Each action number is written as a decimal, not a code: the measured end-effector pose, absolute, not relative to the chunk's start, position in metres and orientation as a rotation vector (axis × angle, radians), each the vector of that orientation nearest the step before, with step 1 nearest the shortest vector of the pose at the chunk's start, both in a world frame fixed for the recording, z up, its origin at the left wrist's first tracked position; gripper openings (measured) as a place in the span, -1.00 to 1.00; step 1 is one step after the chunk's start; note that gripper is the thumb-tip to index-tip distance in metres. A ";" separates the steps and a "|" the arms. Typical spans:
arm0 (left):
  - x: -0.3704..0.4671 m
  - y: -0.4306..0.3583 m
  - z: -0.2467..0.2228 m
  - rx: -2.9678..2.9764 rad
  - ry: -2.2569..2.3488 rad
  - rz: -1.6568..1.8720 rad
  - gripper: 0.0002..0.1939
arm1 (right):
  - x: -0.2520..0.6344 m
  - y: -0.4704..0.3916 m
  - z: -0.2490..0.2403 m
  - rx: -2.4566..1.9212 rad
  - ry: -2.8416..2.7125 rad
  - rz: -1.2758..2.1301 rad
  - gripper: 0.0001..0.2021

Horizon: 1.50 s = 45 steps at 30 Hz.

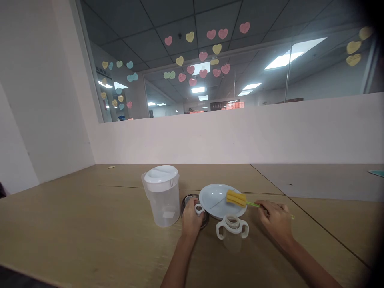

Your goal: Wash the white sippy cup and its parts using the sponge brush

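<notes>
My right hand [276, 222] grips the thin green handle of a bottle brush with a yellow sponge head [236, 199]. That sponge head is over the right part of a white oval plate [214, 200]. My left hand [192, 216] is closed round a small white ring-shaped bottle collar [199, 209], above a dark round metal dish [205, 222]. The hand hides much of the dish, and a small clear piece shows at its back. Between my hands, in front of the plate, a clear baby bottle [232, 236] with two white side handles stands upright without a lid.
A translucent pitcher [164, 200] with a white lid stands left of my left hand. The wooden table [90, 224] meets a white wall [210, 140] with a window above. A small flat piece [111, 167] lies at the back left, and a teal object [376, 173] at the far right.
</notes>
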<state>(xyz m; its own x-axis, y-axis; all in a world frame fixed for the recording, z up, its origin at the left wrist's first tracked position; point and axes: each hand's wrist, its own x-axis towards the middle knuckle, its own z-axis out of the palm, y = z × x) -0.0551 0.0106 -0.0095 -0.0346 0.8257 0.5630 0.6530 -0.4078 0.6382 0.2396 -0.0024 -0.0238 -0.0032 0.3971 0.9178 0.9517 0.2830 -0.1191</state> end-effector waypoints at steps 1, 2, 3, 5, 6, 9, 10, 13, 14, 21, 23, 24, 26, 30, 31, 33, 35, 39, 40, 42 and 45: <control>-0.055 0.010 -0.009 2.022 1.589 1.422 -0.56 | 0.239 -0.003 -0.023 -1.272 -1.579 -0.718 -0.76; -0.055 0.009 -0.008 2.001 1.581 1.417 -0.54 | 0.239 -0.003 -0.023 -1.267 -1.582 -0.719 -0.77; -0.055 0.009 -0.007 1.986 1.571 1.407 -0.53 | 0.239 -0.003 -0.023 -1.264 -1.585 -0.721 -0.77; -0.054 0.007 -0.005 1.962 1.567 1.372 -0.50 | 0.239 -0.003 -0.023 -1.262 -1.583 -0.723 -0.77; -0.054 0.006 -0.004 1.951 1.574 1.353 -0.49 | 0.239 -0.003 -0.023 -1.263 -1.581 -0.723 -0.77; -0.053 0.005 -0.003 1.927 1.608 1.330 -0.49 | 0.239 -0.002 -0.024 -1.267 -1.577 -0.717 -0.78; -0.053 0.006 -0.003 1.920 1.609 1.338 -0.50 | 0.239 -0.002 -0.024 -1.268 -1.574 -0.714 -0.78; -0.053 0.006 -0.003 1.903 1.600 1.368 -0.53 | 0.239 -0.001 -0.025 -1.271 -1.567 -0.709 -0.78; -0.052 0.006 -0.003 1.906 1.596 1.365 -0.53 | 0.239 -0.001 -0.025 -1.271 -1.569 -0.708 -0.78; -0.052 0.004 -0.005 1.979 1.515 1.316 -0.57 | 0.240 -0.002 -0.024 -1.273 -1.588 -0.710 -0.77; -0.052 0.005 -0.005 1.999 1.486 1.322 -0.57 | 0.240 -0.002 -0.024 -1.282 -1.588 -0.703 -0.77; -0.052 0.005 -0.006 2.008 1.478 1.325 -0.58 | 0.240 -0.002 -0.024 -1.286 -1.586 -0.700 -0.77; -0.053 0.005 -0.006 2.018 1.468 1.336 -0.59 | 0.239 -0.002 -0.024 -1.293 -1.586 -0.696 -0.77; -0.052 0.006 -0.008 2.043 1.440 1.348 -0.58 | 0.239 -0.002 -0.024 -1.283 -1.589 -0.696 -0.78; -0.052 0.007 -0.008 2.055 1.436 1.344 -0.58 | 0.239 -0.002 -0.024 -1.280 -1.590 -0.696 -0.78; -0.053 0.007 -0.010 2.075 1.436 1.334 -0.57 | 0.239 -0.002 -0.024 -1.278 -1.589 -0.700 -0.78; -0.053 0.008 -0.012 2.090 1.439 1.320 -0.57 | 0.239 -0.002 -0.024 -1.275 -1.590 -0.702 -0.77; -0.053 0.008 -0.014 2.119 1.444 1.306 -0.59 | 0.238 -0.002 -0.024 -1.272 -1.591 -0.702 -0.77; -0.053 0.008 -0.014 2.121 1.445 1.308 -0.60 | 0.238 -0.002 -0.024 -1.274 -1.589 -0.703 -0.77; -0.053 0.007 -0.013 2.114 1.452 1.307 -0.61 | 0.238 -0.002 -0.024 -1.277 -1.584 -0.703 -0.76; -0.053 0.006 -0.012 2.108 1.479 1.285 -0.61 | 0.239 -0.002 -0.024 -1.272 -1.589 -0.700 -0.77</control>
<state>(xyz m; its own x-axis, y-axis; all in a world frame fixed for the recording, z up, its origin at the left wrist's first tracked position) -0.0528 0.0062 -0.0125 0.0889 0.8561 0.5091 0.6233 -0.4465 0.6420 0.2388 -0.0018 -0.0244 -0.0083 0.4040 0.9147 0.9477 0.2950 -0.1217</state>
